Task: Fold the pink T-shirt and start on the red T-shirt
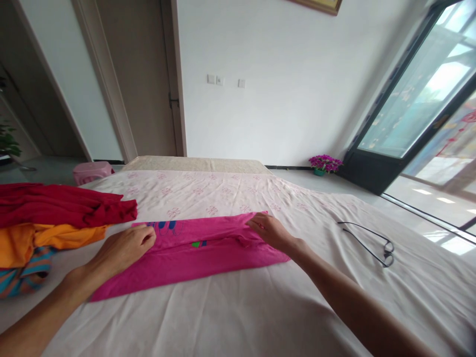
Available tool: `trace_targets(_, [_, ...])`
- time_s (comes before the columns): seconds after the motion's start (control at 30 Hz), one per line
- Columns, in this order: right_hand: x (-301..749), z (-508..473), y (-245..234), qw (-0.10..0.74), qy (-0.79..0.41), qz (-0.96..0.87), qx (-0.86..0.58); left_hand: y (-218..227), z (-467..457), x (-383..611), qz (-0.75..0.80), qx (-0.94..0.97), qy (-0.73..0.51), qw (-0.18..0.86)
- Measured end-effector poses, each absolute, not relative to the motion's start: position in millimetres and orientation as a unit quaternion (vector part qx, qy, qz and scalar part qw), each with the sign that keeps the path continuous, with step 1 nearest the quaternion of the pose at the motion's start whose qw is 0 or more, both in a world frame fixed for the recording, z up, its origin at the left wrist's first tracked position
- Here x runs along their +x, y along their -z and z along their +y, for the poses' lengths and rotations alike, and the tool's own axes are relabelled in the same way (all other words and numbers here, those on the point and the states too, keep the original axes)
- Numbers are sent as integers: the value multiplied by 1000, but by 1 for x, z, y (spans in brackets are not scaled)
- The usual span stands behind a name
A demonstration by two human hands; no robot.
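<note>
Seemingly partway, with left hand (130,244) and right hand (268,229) curled at folded pink cloth (201,259), grip unclear, and clothes (70,204) left heaped by the bed's (208,317) left edge.

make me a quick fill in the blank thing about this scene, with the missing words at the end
1. Of the left hand and the right hand, the ____ one is nearer the glasses.
2. Of the red cloth, the orange cloth and the striped cloth, the ____ one lies in the middle.
3. The purple flowers sit in a ____ pot.
4. In the picture, the pink cloth lies to the ____ of the glasses.

Missing words: right; orange; green; left
</note>
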State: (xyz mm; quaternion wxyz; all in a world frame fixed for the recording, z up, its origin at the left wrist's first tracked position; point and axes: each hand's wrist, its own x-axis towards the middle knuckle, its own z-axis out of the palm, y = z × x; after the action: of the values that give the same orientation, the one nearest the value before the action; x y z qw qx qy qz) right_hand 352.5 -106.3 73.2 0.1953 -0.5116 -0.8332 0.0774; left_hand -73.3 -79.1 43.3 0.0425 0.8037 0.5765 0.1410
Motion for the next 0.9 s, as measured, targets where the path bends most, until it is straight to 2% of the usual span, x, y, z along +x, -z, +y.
trace_targets(0.07, [340,-96,-73,215,-51,-822,-525,-46,-71,-56,559,812,-160,48])
trace_targets(0.13, [325,-86,-67,200,-30,-836,-510,-42,-63,-35,523,826,-200,64])
trace_targets(0.23, [309,-77,-48,129,-22,-862,-489,-24,-52,-13,472,852,-214,76])
trace_targets(0.37, [312,-70,-22,45,-30,-868,-494,4,-49,-12,477,868,-132,47])
trace_targets(0.63, [340,-60,-17,23,6,-841,-540,13,-46,-40,512,854,-90,-1])
trace_targets(0.9, [364,-58,-14,40,12,-797,-602,12,-51,-61,559,825,-83,3])
